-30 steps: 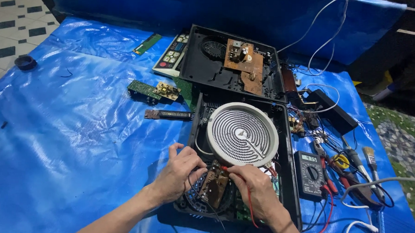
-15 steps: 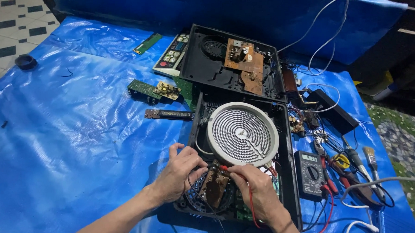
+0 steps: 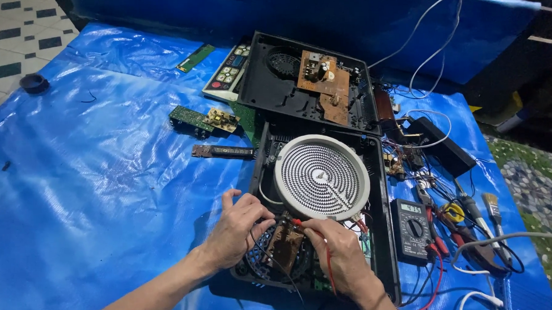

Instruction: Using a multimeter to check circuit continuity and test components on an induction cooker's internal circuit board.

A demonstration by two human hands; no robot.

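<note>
The left hand (image 3: pixel 234 231) is pinching a thin black probe lead against the small brown circuit board (image 3: pixel 285 249), which is sitting in the open black appliance case (image 3: pixel 384 243), just below the round white coiled heating element (image 3: pixel 321 176). The right hand (image 3: pixel 339 252) is gripping a red-tipped probe (image 3: pixel 298 222) over the same board. A dark handheld multimeter (image 3: pixel 412 228) is lying beside the case on the blue plastic-covered surface (image 3: pixel 105 179).

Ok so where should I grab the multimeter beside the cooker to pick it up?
Take the multimeter by its two long side edges, coming from above. It lies flat, face up, on the blue sheet, so the sides are its narrow span. Probably grip near the upper end, since the leads crowd its lower right corner.
</note>
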